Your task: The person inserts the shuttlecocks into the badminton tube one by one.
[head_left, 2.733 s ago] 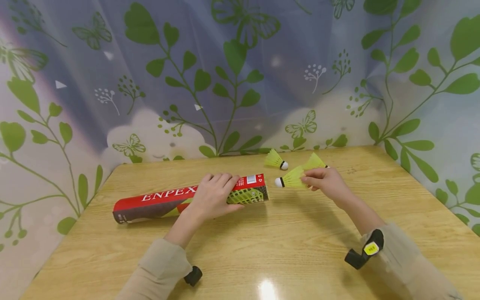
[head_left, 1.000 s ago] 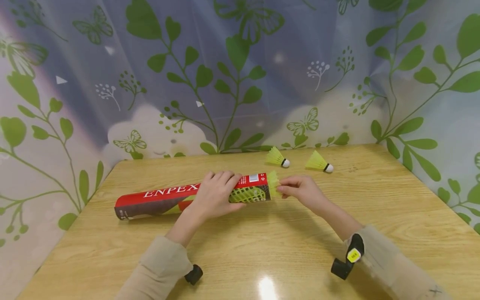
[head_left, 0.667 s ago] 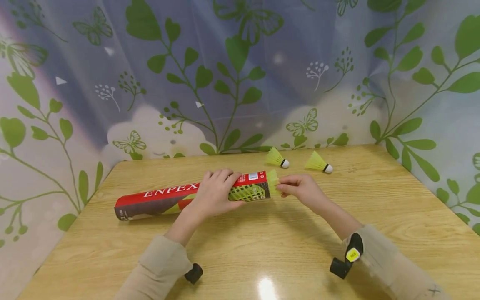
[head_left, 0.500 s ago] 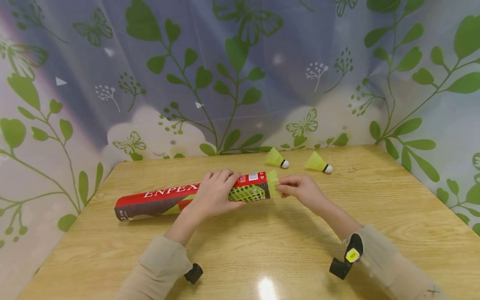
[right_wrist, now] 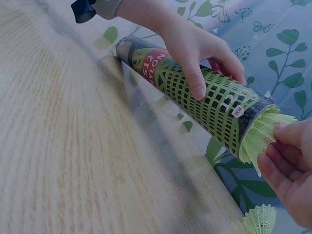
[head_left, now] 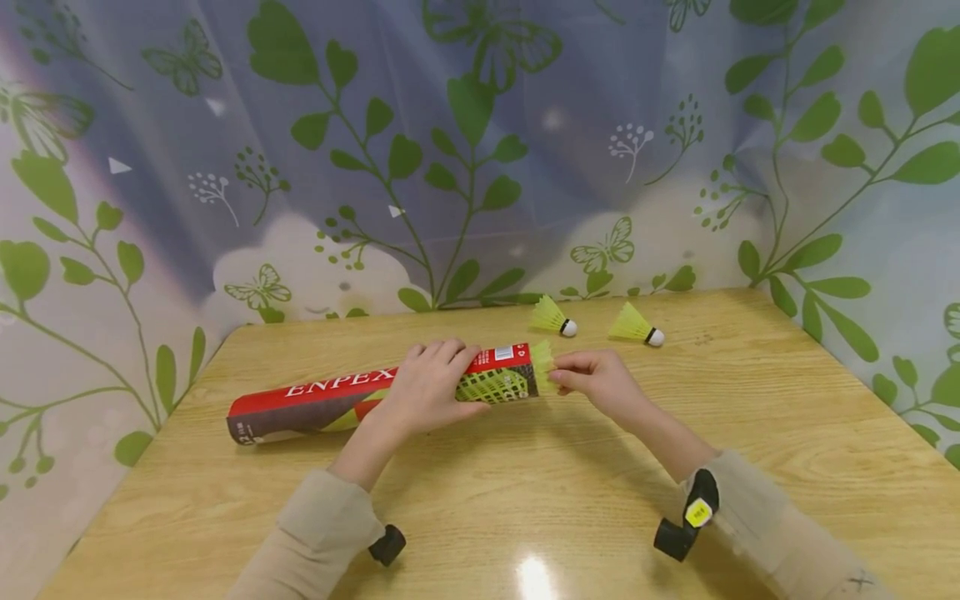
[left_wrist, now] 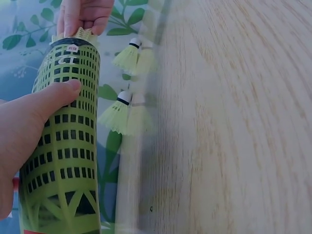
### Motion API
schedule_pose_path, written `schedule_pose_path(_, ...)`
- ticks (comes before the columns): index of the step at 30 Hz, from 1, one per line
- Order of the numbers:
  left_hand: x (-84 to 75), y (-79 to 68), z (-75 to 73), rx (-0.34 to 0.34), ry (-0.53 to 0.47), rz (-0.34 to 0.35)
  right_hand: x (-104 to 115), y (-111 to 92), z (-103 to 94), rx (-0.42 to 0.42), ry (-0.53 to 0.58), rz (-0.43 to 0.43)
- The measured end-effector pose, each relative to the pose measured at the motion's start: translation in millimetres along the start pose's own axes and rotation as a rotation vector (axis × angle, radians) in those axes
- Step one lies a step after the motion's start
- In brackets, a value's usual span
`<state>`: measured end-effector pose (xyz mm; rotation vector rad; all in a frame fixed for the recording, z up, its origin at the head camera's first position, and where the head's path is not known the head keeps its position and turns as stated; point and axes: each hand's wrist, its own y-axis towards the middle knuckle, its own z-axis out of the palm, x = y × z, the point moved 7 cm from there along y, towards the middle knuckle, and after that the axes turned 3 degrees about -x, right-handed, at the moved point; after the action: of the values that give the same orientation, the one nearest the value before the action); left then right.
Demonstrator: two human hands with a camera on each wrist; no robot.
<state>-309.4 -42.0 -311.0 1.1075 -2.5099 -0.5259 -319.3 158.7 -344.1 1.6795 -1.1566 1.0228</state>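
A red, black and green shuttlecock tube (head_left: 330, 404) lies on its side, its right end slightly raised. My left hand (head_left: 431, 387) grips it from above near the right end, with the thumb along the front. From that mouth sticks the skirt of a yellow shuttlecock (right_wrist: 265, 131); its cork is hidden inside the tube. The fingertips of my right hand (head_left: 600, 383) pinch the skirt's edge, as the right wrist view also shows. Behind lie two more yellow shuttlecocks, one nearer the tube (head_left: 551, 317) and one farther right (head_left: 636, 325), both with white heads.
The wooden table (head_left: 480, 500) spreads out in front of the tube. A patterned curtain (head_left: 495, 167) with leaves and butterflies hangs along its back edge and both sides.
Since the oldest frame, my right hand has moved left and brought the shuttlecock, head first, into the tube's mouth. Over the last second, both hands have stayed almost still.
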Motion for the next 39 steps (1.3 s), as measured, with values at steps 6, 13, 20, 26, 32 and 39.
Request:
schedule_pose_path(6,0.9,-0.1,0.7,0.001,-0.002,-0.003,0,-1,2.0,-0.034,-0.047,0.003)
schedule_pose_path(13,1.2,-1.2,1.0,-0.006,0.008,-0.001,0,1,5.0,-0.031,-0.048,0.004)
schedule_pose_path(20,0.4,-1.3,0.2,-0.020,0.020,0.006,0,2,6.0,-0.038,-0.076,-0.001)
schedule_pose_path(26,-4.4,0.3,-2.5,-0.043,0.030,0.029,7,2,14.3,-0.010,-0.088,-0.036)
schedule_pose_path(32,-6.0,-1.1,-2.9,-0.057,0.035,0.038,6,3,18.1,0.013,-0.059,-0.056)
schedule_pose_path(39,-7.3,-0.8,-4.4,-0.083,0.026,0.049,3,4,18.1,0.032,-0.027,-0.010)
